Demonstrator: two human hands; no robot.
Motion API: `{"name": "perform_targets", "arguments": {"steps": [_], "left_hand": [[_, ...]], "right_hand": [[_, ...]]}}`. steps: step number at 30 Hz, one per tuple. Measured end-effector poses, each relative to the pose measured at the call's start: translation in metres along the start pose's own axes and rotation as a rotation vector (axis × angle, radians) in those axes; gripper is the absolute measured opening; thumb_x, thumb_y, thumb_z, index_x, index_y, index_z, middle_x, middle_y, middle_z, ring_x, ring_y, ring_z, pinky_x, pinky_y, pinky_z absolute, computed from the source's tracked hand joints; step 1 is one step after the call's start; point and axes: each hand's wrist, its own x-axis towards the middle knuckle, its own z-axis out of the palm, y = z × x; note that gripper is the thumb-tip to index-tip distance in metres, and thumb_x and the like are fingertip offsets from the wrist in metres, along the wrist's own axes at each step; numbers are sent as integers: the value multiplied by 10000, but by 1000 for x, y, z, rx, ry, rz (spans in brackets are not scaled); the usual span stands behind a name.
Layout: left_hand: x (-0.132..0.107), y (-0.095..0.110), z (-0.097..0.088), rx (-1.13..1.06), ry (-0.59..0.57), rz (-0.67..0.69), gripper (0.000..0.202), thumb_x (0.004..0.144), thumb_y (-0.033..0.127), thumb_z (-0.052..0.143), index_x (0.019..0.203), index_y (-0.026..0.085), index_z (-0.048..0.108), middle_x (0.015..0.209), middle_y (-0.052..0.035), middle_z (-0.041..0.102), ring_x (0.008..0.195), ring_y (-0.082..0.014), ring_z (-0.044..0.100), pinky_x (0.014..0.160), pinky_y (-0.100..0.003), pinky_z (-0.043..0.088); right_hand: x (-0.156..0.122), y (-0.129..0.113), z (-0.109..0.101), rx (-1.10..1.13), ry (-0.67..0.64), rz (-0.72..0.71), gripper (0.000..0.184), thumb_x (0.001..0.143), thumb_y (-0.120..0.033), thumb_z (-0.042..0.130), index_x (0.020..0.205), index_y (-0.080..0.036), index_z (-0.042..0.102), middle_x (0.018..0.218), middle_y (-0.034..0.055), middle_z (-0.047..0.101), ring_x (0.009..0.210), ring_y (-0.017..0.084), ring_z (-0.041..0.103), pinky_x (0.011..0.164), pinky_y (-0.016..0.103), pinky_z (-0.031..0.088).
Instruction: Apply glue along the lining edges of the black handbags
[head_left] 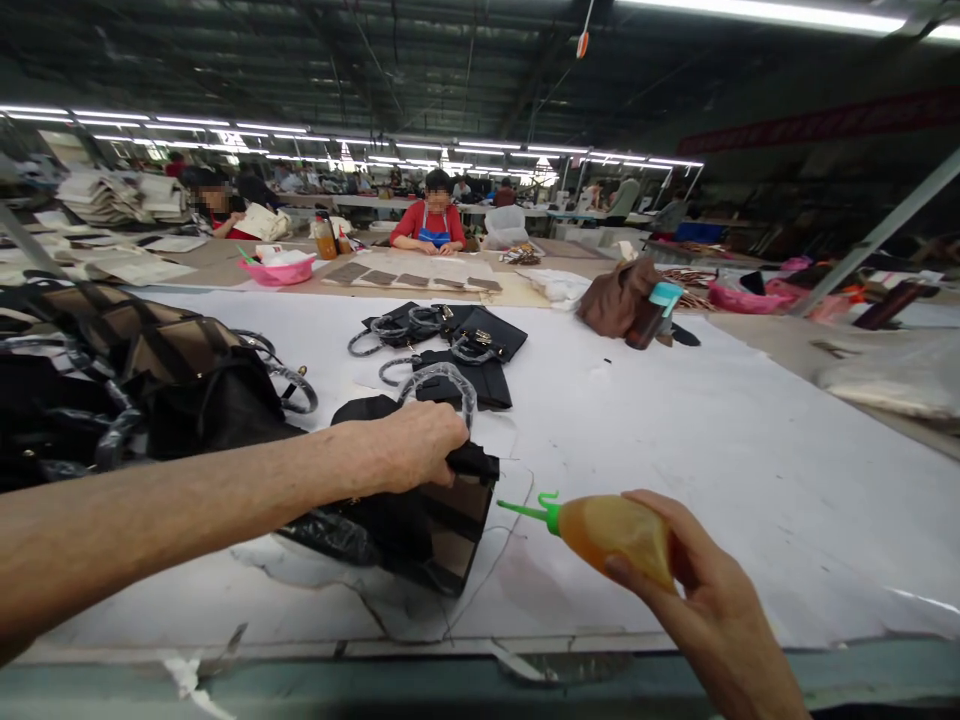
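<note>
Fingers (626, 575) round soft amber bottle (611, 530) — green-nozzled

No legible text anywhere.

L hand (416, 445) fisted, forearm (187, 510) stretched fwd, R hand (697, 590) curled in grip

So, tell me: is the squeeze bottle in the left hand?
No, the squeeze bottle with the green nozzle is held in the right hand, while the left hand clasps the black bag.
</note>
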Motion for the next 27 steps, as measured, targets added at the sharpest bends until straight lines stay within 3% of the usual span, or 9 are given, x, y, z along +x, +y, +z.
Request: {"name": "perform_targets", "arguments": {"steps": [5,14,27], "left_hand": [[6,-3,-2,32,-15,13,241,651,315,676,820,143,666,810,-97,656,788,-278,625,626,-320,484],[4,1,-5,50,-2,-11,226,663,305,645,829,153,662,807,-82,648,788,-250,626,628,-291,479],[-3,1,7,31,43,17,179,687,299,624,798,159,640,820,-73,650,810,-251,623,649,-299,472]], "right_hand": [[-5,7,4,60,-30,-20,421,802,-471,651,1126,-239,513,1069,32,589,900,226,590,727,244,496],[6,5,17,95,91,-112,424,793,-467,669,1138,-268,522,1063,17,588,883,207,583,768,236,476],[-2,19,34,80,-26,-41,381,794,-472,660,1090,-256,552,1066,17,603,933,220,562,769,271,462]]}}
